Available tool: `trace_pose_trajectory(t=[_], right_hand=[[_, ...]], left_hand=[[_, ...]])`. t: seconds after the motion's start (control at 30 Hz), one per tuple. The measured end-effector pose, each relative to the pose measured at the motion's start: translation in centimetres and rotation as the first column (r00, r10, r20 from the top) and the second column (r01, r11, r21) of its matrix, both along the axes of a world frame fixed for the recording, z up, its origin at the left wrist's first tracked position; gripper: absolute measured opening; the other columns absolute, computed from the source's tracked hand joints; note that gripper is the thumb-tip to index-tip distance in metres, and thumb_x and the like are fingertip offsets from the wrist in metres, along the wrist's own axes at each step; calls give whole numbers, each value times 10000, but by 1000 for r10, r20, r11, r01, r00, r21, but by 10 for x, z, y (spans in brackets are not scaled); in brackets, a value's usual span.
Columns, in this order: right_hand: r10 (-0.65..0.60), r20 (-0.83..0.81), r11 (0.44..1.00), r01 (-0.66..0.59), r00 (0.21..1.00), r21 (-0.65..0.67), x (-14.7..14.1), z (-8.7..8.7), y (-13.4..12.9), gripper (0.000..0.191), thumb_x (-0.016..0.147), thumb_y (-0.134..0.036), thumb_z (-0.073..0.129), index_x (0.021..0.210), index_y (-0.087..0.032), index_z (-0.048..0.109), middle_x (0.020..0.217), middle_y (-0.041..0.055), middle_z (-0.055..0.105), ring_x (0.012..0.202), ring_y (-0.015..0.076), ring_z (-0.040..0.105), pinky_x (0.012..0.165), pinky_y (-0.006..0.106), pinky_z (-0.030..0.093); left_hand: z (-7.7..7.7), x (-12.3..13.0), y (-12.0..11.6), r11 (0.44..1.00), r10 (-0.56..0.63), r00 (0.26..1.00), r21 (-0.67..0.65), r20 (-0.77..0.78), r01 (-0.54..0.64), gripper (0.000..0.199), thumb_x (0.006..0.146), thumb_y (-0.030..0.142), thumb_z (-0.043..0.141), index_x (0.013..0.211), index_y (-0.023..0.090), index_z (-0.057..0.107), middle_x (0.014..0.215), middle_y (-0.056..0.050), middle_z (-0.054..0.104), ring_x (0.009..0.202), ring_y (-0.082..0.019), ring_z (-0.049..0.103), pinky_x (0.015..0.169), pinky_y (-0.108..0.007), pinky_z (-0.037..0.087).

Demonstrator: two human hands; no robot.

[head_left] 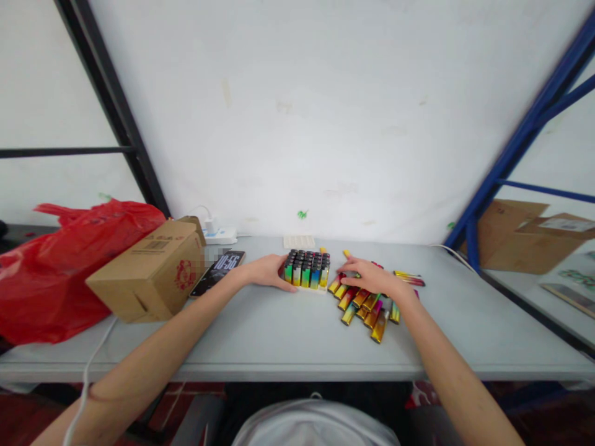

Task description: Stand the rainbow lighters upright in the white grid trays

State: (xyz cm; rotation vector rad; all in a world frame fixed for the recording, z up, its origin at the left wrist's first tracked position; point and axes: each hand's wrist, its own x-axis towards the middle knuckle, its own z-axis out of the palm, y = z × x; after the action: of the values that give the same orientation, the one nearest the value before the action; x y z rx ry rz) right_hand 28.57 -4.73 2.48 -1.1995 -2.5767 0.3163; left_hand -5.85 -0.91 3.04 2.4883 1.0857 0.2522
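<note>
Several lighters (pixel 305 271) with black tops stand upright in rows in a white tray (pixel 318 289) at the middle of the table. My left hand (pixel 271 272) holds the left side of this group, its thumb at the front corner and its other fingers behind. To the right, a loose pile of lighters (pixel 363 301) with gold, red and green bodies lies on the table. My right hand (pixel 367 275) is over the back of that pile with its fingers spread, touching or just above the lighters; nothing is plainly gripped in it.
Behind the lighters lies an empty white tray (pixel 299 241) near the wall. At the left are a phone (pixel 217 272), a cardboard box (pixel 149 272), a red plastic bag (pixel 69 266) and a power strip (pixel 220 236). A blue frame (pixel 471 238) rises at the right.
</note>
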Motion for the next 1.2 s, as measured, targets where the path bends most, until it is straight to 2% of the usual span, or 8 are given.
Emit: trace_pose_trajectory(t=[0.1, 0.3, 0.53, 0.73, 0.87, 1.0, 1.1, 1.2], right_hand=[[35, 3, 998, -35, 999, -45, -2, 2, 0, 315, 987, -405, 590, 1116, -172, 758, 1107, 125, 737, 1104, 295, 642, 1006, 409, 476], [-24, -7, 997, 23, 1000, -73, -1, 0, 2, 240, 943, -362, 653, 1080, -177, 720, 1111, 109, 731, 1058, 276, 656, 962, 397, 486], [-49, -70, 989, 38, 996, -143, -2, 6, -2, 276, 926, -433, 667, 1046, -194, 739, 1041, 79, 759, 958, 246, 685, 876, 346, 499], [-13, -206, 995, -7, 979, -97, 0, 14, -4, 348, 908, -531, 670, 961, -201, 764, 969, 68, 739, 948, 246, 665, 919, 379, 485], [-68, -436, 980, -22, 897, -198, -8, 11, -4, 370, 857, -533, 725, 975, -183, 721, 1009, 73, 723, 958, 232, 673, 903, 380, 514], [-128, -663, 932, -139, 738, -335, -26, 5, -4, 384, 829, -530, 759, 979, -184, 683, 966, 59, 736, 913, 216, 693, 900, 387, 538], [-185, -749, 924, -147, 636, -353, -38, 4, -6, 384, 833, -542, 756, 985, -197, 684, 901, 31, 728, 871, 192, 677, 880, 359, 539], [-224, -781, 921, -135, 582, -365, -43, 3, -7, 373, 860, -559, 725, 947, -200, 676, 836, 7, 686, 797, 162, 642, 787, 304, 530]], left_hand=[[-2, 0, 1, 1000, 8, 1000, 1, -8, -8, 827, 632, 748, 771, 1247, 216, 625, 1084, -46, 752, 915, -263, 693, 753, -295, 500], [-1, 0, 1, 999, 19, 999, 28, -35, -18, 828, 631, 766, 759, 1237, 219, 619, 1029, -41, 743, 861, -255, 683, 709, -295, 486], [3, 1, -2, 1000, 26, 999, 7, -44, -26, 814, 636, 766, 758, 1219, 215, 623, 1014, -37, 738, 851, -247, 681, 699, -292, 489], [3, 1, -2, 1000, 9, 1000, 2, -24, -9, 818, 645, 752, 762, 1245, 217, 614, 1069, -41, 744, 903, -256, 691, 740, -293, 502], [1, 0, -1, 1000, -4, 1000, -6, -10, 3, 818, 648, 743, 768, 1256, 219, 612, 1102, -45, 747, 927, -259, 695, 766, -296, 508], [1, 1, 0, 1000, -3, 1000, 13, -10, 4, 851, 649, 740, 773, 1295, 216, 591, 1103, -51, 747, 911, -257, 696, 752, -296, 505], [1, 1, -1, 1000, -8, 1000, 20, -22, 8, 851, 654, 748, 766, 1298, 219, 591, 1076, -44, 748, 884, -253, 696, 733, -296, 504], [1, 1, -1, 1000, -5, 999, 22, -32, 6, 857, 654, 761, 757, 1299, 221, 598, 1066, -44, 751, 885, -258, 697, 732, -299, 506]])
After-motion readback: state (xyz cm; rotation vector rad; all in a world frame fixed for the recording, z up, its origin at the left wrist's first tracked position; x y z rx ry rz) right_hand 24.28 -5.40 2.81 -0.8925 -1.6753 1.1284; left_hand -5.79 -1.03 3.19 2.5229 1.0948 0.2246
